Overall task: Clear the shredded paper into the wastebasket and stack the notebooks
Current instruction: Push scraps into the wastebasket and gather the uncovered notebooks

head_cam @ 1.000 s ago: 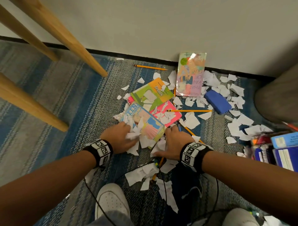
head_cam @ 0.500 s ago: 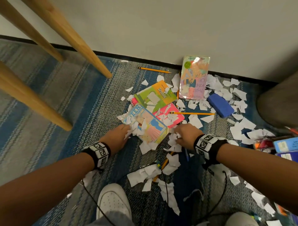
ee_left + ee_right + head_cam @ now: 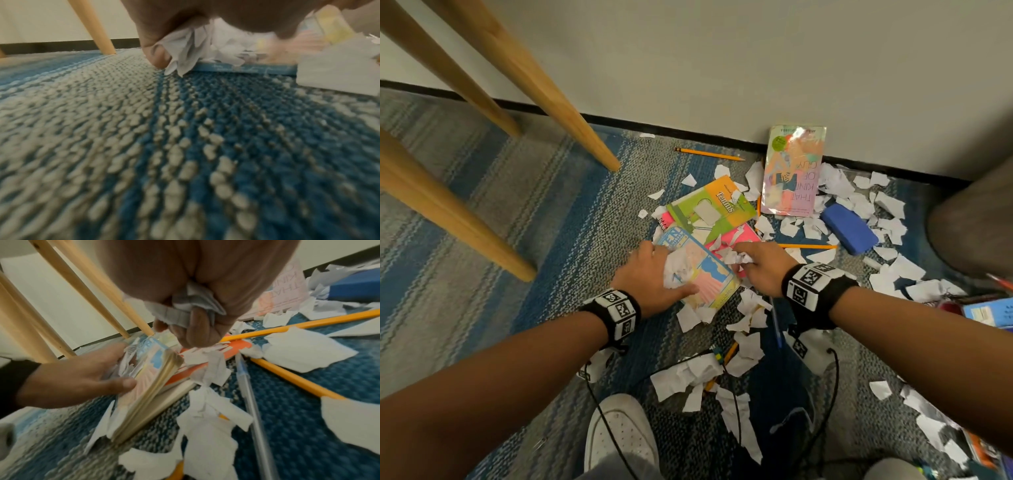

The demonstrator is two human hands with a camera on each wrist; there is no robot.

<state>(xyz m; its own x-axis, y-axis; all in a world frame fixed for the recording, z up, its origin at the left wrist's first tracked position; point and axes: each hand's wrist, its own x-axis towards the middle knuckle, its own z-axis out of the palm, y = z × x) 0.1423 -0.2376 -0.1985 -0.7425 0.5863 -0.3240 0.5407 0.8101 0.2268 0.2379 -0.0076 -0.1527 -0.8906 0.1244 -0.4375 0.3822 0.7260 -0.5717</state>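
Left hand (image 3: 650, 274) gripping paper scraps (image 3: 681, 267) on the book (image 3: 709, 277); right hand (image 3: 753, 260) clutching more. Light, floppy, likely to scatter; best bunched tight. Remaining scraps strewn across the carpet (image 3: 517, 240).

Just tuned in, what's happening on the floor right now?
A person crouched on the carpet is gathering torn paper off scattered books. The left hand holds a wad of scraps against the light-blue book; the right hand grips a crumpled clump. Many scraps remain; nothing is stacked, and no wastebasket is identifiable.
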